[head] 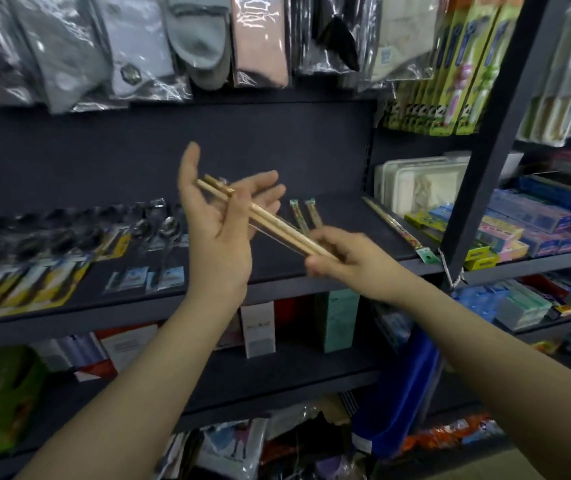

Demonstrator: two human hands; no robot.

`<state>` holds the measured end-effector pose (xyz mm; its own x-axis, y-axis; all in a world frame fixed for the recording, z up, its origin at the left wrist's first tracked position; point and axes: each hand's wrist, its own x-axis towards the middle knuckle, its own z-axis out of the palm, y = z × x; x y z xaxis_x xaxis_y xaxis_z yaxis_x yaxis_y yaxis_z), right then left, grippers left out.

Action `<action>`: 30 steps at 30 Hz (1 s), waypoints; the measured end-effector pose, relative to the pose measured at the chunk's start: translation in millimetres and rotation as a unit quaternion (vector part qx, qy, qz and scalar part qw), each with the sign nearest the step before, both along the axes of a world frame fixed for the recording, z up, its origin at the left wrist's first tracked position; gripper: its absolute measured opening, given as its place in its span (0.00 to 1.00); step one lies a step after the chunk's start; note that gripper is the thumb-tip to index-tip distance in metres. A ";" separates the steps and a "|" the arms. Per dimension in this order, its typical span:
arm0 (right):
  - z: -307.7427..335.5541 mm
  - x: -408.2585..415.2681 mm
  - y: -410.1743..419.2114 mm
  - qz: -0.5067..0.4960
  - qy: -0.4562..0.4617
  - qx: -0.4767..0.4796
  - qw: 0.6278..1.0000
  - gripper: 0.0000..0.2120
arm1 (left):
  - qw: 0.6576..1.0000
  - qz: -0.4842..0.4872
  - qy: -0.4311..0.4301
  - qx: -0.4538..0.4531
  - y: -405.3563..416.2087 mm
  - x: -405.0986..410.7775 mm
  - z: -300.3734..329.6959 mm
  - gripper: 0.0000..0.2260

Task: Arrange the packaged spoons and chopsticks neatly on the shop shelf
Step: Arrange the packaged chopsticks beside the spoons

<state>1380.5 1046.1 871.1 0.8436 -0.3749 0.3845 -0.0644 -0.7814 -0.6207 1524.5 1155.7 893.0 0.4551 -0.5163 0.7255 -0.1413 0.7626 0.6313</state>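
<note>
Chopstick pack point(270, 223): a clear sleeve of pale wooden chopsticks, held in the air in front of the dark shelf point(329, 233), slanting from upper left down to lower right
My right hand point(339, 258): fingers curled round the lower end of the pack, knuckles up, forearm coming in from the lower right
My left hand point(221, 220): palm turned up and toward me, thumb raised, fingers mostly straight and spread; the upper end of the pack lies across the fingers, one finger bent over it, so this hand supports more than it grips
Left forearm: rises steeply from the lower left, wrist bent back
Two patterned chopstick packs point(306, 214): lying side by side on the shelf just behind my hands
Long single pack point(394, 226): lying on the shelf at its right end, slanted, near the white boxes point(415, 181)
Packaged spoons point(159, 244): laid in overlapping rows on the left part of the same shelf
Socks in plastic point(138, 43): hanging above the shelf
</note>
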 end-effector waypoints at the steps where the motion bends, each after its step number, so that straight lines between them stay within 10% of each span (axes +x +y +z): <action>1: -8.2 -1.6 0.0 0.016 0.028 0.045 0.998 0.04 | 0.999 0.010 0.029 0.011 4.1 7.5 0.4 0.20; 6: -39.3 0.3 10.2 0.006 0.082 0.143 0.986 0.10 | 0.979 0.035 0.170 0.104 15.1 32.1 -22.7 0.11; 13: -31.8 8.3 15.6 -0.003 0.131 0.129 0.983 0.11 | 0.972 0.020 0.135 0.190 20.7 36.1 -41.1 0.10; 15: -23.0 3.2 8.4 -0.014 0.152 0.072 0.986 0.11 | 0.962 0.116 -0.001 0.248 22.7 48.0 -42.2 0.09; 17: -12.0 -0.3 -1.2 -0.028 0.182 -0.045 0.982 0.10 | 0.878 0.273 -0.275 0.280 22.8 56.5 -41.6 0.09; 21: 8.8 9.8 -21.2 -0.040 0.240 -0.156 0.957 0.08 | 0.752 0.205 -0.524 0.343 6.5 43.8 -35.7 0.12; 26: 14.0 32.3 -52.0 -0.198 0.085 -0.394 0.893 0.13 | 0.839 0.153 -0.334 0.402 -21.0 37.4 -41.6 0.07; 30: 3.9 51.2 -82.7 -0.259 0.036 -0.228 0.938 0.13 | 0.883 0.117 -0.147 0.430 -40.2 38.5 -42.4 0.06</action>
<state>1431.7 963.4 875.1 0.6238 -0.5521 0.5532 -0.5371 -0.8170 -0.2096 1562.9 1115.5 850.6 0.4802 -0.8505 0.2147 -0.4854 -0.0538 0.8726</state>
